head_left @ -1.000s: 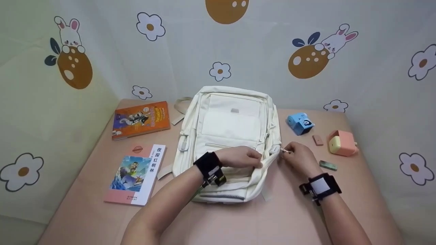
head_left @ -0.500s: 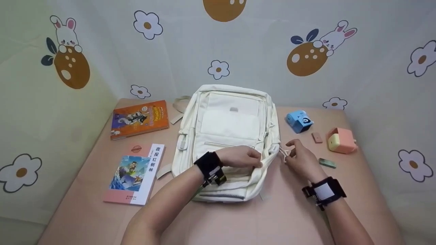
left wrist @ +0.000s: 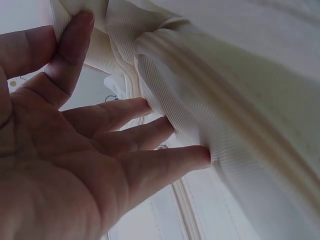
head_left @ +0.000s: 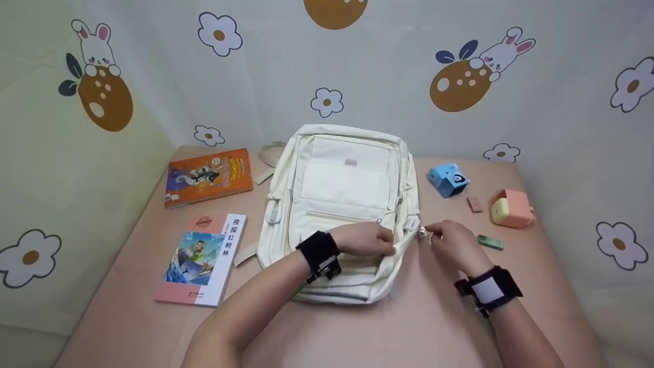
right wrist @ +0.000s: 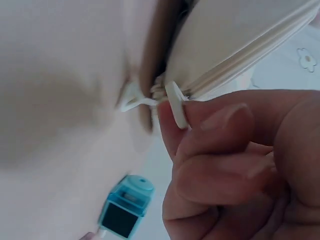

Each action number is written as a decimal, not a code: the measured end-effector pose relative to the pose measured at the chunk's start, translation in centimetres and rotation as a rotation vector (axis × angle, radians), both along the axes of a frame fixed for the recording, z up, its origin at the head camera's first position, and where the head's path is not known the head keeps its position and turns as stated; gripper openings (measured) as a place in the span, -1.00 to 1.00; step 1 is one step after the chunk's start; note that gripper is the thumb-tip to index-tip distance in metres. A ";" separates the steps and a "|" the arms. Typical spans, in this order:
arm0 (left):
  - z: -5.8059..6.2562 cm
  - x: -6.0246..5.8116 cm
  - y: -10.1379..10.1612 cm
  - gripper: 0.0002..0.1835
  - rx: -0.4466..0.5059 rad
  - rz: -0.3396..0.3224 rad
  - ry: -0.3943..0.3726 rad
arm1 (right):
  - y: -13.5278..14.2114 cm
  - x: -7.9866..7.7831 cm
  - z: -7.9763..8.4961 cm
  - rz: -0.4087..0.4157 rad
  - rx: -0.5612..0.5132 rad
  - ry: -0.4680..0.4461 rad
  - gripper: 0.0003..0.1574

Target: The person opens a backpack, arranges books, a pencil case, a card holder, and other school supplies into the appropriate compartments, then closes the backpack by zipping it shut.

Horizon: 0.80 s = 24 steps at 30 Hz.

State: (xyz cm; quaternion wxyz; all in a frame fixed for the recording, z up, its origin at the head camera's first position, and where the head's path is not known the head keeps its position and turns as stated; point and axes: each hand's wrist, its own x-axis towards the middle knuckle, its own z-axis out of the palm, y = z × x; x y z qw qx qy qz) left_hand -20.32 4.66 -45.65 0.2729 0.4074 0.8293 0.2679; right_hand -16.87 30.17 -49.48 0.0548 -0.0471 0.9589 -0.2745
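A cream backpack (head_left: 345, 179) lies front up on the table, its lower right side pulled up into folds. At that side my left hand (head_left: 364, 239) pinches the fabric edge between thumb and index finger; its other fingertips touch the cloth beside a zipper (left wrist: 240, 107), as the left wrist view shows. Just off the bag's right edge, my right hand (head_left: 454, 246) pinches a white looped zipper pull (right wrist: 176, 105) with its fingertips. A second white pull (right wrist: 132, 97) dangles next to it in the right wrist view.
Left of the bag lie an orange book (head_left: 209, 177) and a pink-and-white book (head_left: 200, 260). On the right stand a blue pencil sharpener (head_left: 448, 180) and a pink one (head_left: 512, 208), with a pink eraser (head_left: 474, 204) and a green eraser (head_left: 490, 242) near my right hand.
Half a second ago my right fingers were spread apart around the dangling zipper pulls; now they come together on one, close to the bag. My left hand keeps its pinch on the fabric.
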 end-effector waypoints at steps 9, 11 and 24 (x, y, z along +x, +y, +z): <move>0.0 0.4 0.4 -0.72 -0.049 0.004 0.045 | 0.5 -1.5 -1.2 -0.076 -0.141 -0.089 -0.74; -0.1 0.4 0.4 -0.73 -0.047 0.000 0.047 | 0.4 -1.6 -1.3 -0.059 -0.115 -0.070 -0.75; -0.4 0.9 0.8 -0.71 -0.085 -0.008 0.103 | -0.3 -0.5 -1.4 0.012 0.107 0.183 -0.88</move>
